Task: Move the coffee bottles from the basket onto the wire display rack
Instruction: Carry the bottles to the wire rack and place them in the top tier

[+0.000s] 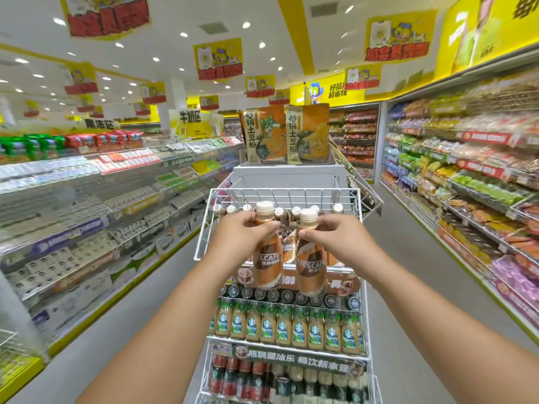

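Each hand grips one tan plastic Nescafé coffee bottle by its neck: the left hand (245,231) holds the left bottle (267,252), the right hand (335,234) the right bottle (310,258). Both bottles hang nearly upright, caps up, just before the front edge of the white wire display rack (280,196). The rack's top tier, with its row of capped bottles, lies just beyond both hands, each about equally near.

Left bottle (267,249): brown and cream, white cap, says NESCAFE. It stands up straight, held high by its neck in front of the top shelf.
Right bottle (310,255): looks the same, just beside the left one, also held by its neck.
Wire rack (204,228): white, tall, with more bottles standing in its top shelf.
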Demonstrator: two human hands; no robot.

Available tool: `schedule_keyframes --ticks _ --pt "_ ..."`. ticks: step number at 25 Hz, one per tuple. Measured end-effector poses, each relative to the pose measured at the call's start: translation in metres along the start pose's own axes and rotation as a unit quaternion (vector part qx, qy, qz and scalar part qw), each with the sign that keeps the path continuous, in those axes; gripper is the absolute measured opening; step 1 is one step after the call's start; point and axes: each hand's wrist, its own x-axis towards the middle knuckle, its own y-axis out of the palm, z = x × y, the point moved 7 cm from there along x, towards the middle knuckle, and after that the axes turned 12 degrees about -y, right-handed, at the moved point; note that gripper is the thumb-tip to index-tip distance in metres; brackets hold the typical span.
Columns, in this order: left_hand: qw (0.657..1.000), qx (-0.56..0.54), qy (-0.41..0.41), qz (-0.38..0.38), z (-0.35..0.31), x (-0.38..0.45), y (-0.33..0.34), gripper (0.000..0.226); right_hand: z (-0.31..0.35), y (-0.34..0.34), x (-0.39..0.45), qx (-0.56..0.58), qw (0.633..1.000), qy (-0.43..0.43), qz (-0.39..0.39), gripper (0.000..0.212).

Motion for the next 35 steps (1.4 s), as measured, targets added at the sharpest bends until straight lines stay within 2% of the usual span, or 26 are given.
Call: schedule_keyframes --ticks 6,10,12,14,15,20,24,26,29,32,35 --pt "1.0 -0.002 0.004 0.03 0.032 0.122 0.013 0.017 -0.054 0.03 0.087 -0.022 0.999 0.035 -0.026 0.012" --pt "0.997 0.022 0.013 0.066 0.057 0.192 0.032 0.017 -0.098 0.053 0.123 -0.065 0.994 0.074 -0.051 0.017" --pt "0.996 0.029 0.006 0.088 0.071 0.214 0.044 0.019 -0.119 0.061 0.135 -0.081 0.991 0.09 -0.063 0.035" --pt "0.993 0.038 0.004 0.116 0.081 0.232 0.059 0.029 -0.139 0.065 0.142 -0.086 0.987 0.109 -0.081 0.064" --pt "0.991 0.036 -0.001 0.125 0.085 0.237 0.065 0.034 -0.147 0.066 0.144 -0.089 0.986 0.118 -0.083 0.067" --pt "0.989 0.026 -0.036 0.139 0.1 0.262 0.088 0.035 -0.168 0.066 0.159 -0.103 0.981 0.145 -0.077 0.064" --pt "0.99 0.046 -0.065 0.119 0.112 0.273 0.104 0.072 -0.189 0.059 0.163 -0.112 0.976 0.173 -0.074 0.04" --pt "0.988 0.046 -0.08 0.121 0.118 0.276 0.11 0.078 -0.199 0.062 0.165 -0.121 0.973 0.185 -0.073 0.046" --pt "0.987 0.055 -0.096 0.119 0.123 0.279 0.114 0.076 -0.212 0.071 0.167 -0.137 0.969 0.194 -0.067 0.065" --pt "0.984 0.072 -0.111 0.121 0.129 0.282 0.12 0.071 -0.22 0.075 0.171 -0.152 0.966 0.196 -0.067 0.056" --pt "0.982 0.086 -0.111 0.124 0.126 0.285 0.125 0.035 -0.216 0.076 0.174 -0.181 0.962 0.191 -0.069 0.049"
